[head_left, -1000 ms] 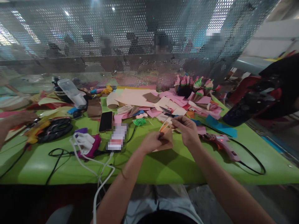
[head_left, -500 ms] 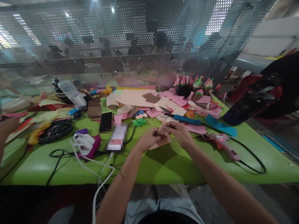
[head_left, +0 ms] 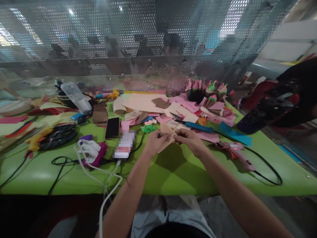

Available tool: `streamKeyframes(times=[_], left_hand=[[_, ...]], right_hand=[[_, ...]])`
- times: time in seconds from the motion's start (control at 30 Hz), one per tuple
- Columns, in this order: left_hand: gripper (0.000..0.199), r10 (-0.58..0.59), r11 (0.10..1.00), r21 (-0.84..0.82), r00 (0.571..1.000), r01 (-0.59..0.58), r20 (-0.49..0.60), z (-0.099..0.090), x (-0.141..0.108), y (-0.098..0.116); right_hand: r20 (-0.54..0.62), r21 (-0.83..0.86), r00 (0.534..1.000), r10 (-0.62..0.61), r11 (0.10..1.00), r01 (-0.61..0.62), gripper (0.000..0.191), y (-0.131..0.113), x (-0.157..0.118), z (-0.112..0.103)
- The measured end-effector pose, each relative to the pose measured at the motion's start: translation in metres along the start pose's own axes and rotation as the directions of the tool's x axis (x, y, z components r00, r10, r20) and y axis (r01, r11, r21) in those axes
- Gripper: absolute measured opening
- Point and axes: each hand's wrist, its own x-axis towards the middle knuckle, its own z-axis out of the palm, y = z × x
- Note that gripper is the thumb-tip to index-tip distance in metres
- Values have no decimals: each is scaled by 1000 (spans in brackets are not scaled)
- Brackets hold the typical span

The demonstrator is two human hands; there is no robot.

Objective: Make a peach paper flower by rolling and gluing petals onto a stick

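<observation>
left hand (head_left: 156, 141): centre of the frame, fingers curled in and pinching the left side of a tan paper piece (head_left: 166, 131).
right hand (head_left: 188, 141): just right of it, fingertips pressed together on the paper's right edge.
tan paper piece: held between both hands, just above the green table (head_left: 173, 172).
nearby: pink glue gun (head_left: 235, 152) at right, well apart; black phone (head_left: 112, 128) at left.

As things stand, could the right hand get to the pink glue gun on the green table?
Probably yes. The glue gun lies in the open on the green table, to the right of the right hand, with nothing between them. But that hand and the left hand are both pinching a tan paper piece.
</observation>
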Motion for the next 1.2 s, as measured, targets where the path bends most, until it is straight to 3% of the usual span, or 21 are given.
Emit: streamKeyframes(times=[0.07,0.2,0.37,0.67,0.83,0.93,1.03,1.13,1.2], left_hand=[[36,-6,1000,-16,999,7,44,0,-1,1],[43,-53,998,-18,983,57,175,1,-3,0],[40,-54,998,-11,977,57,204,-2,-4,1],[30,-68,993,-86,986,82,154,-6,-6,10],[20,-44,994,-103,999,45,8,-12,-4,11],[23,22,999,-33,998,-24,-59,-12,-2,9],[40,200,969,161,978,-188,-65,-9,-3,8],[57,457,799,433,889,-417,15,-7,-7,11],[58,558,648,558,822,-519,117,-7,-10,13]], right_hand=[[-22,-4,1000,-11,1000,11,38,1,0,1],[-184,82,983,-21,996,37,36,-1,1,-2],[-287,94,958,-22,994,51,37,-4,1,-5],[-392,149,917,-67,980,136,31,-4,0,-7],[-424,152,904,-56,980,132,32,-7,1,-9],[-406,167,913,-42,979,119,29,-6,1,-9],[-367,213,930,-9,973,93,25,-3,0,-8],[-302,242,953,36,969,40,25,0,0,-6],[-224,264,971,85,964,-24,26,1,0,-4]])
